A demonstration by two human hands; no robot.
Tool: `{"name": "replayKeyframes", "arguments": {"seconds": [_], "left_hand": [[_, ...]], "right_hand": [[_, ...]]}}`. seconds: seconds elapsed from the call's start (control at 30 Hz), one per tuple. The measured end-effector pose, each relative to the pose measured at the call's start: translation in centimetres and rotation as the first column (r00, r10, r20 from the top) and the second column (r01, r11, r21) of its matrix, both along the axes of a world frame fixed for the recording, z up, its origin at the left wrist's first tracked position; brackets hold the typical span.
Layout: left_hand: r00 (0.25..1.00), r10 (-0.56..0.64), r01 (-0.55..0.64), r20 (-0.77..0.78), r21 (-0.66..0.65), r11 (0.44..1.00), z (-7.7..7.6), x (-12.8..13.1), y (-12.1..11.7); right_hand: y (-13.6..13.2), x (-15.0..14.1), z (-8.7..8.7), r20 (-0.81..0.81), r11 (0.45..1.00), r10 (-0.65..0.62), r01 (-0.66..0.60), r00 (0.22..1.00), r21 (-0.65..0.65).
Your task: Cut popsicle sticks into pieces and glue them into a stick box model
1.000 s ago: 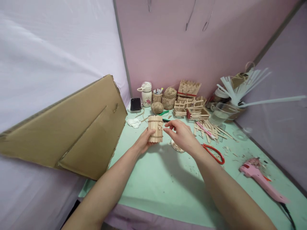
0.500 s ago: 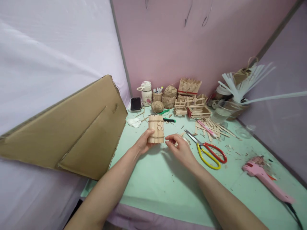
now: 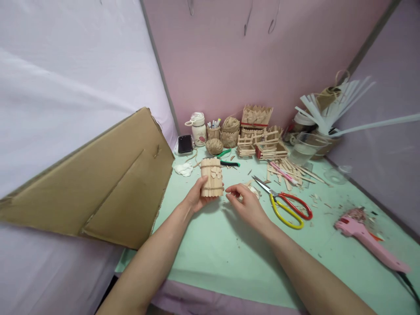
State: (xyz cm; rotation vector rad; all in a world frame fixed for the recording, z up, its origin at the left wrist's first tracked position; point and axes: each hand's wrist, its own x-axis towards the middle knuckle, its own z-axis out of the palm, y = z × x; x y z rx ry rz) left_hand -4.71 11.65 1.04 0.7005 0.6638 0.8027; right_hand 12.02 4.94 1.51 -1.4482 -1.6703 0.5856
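My left hand (image 3: 196, 197) is closed round a barrel-like piece of upright craft sticks (image 3: 210, 186), thumb on its front and fingers behind. Two twine bands cross the sticks, one near the top and one low down. A small flower (image 3: 215, 172) of pale wooden petals sits on its upper right front. My right hand (image 3: 244, 202) hovers just right of the piece, thumb and index finger slightly apart, with nothing visible between them. Scissors (image 3: 278, 197) with one red and one yellow handle lie open to the right of that hand.
A pink hot glue gun (image 3: 367, 240) lies at the right, its cord trailing to the edge. Loose craft sticks (image 3: 292, 170), twine balls (image 3: 214, 146), a bottle (image 3: 198, 131) and stick-built boxes (image 3: 272, 149) stand farther back. Large cardboard (image 3: 108, 183) leans at the left.
The view has shifted slightly. The craft-stick piece is turned a little, so its petal flower faces me more fully. Both hands stay in nearly the same places.
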Motion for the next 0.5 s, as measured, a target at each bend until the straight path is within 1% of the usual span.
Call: {"name": "replayKeyframes", "arguments": {"seconds": [0.2,0.33,0.5], "left_hand": [[0.999,-0.031,0.029,0.04,0.037,0.999,-0.04,0.06,0.03],[0.999,-0.03,0.029,0.034,0.03,0.999,-0.08,0.02,0.04],[0.991,-0.106,0.101,0.081,0.056,0.993,-0.55,-0.43,0.11]], "right_hand": [[-0.01,-0.04,-0.26,-0.007,1.0,0.007,-0.007,1.0,-0.004],[-0.03,-0.02,-0.3,-0.008,1.0,0.007,-0.007,1.0,-0.015],[0.04,-0.01,-0.32,-0.007,1.0,-0.007,0.007,1.0,-0.018]]}}
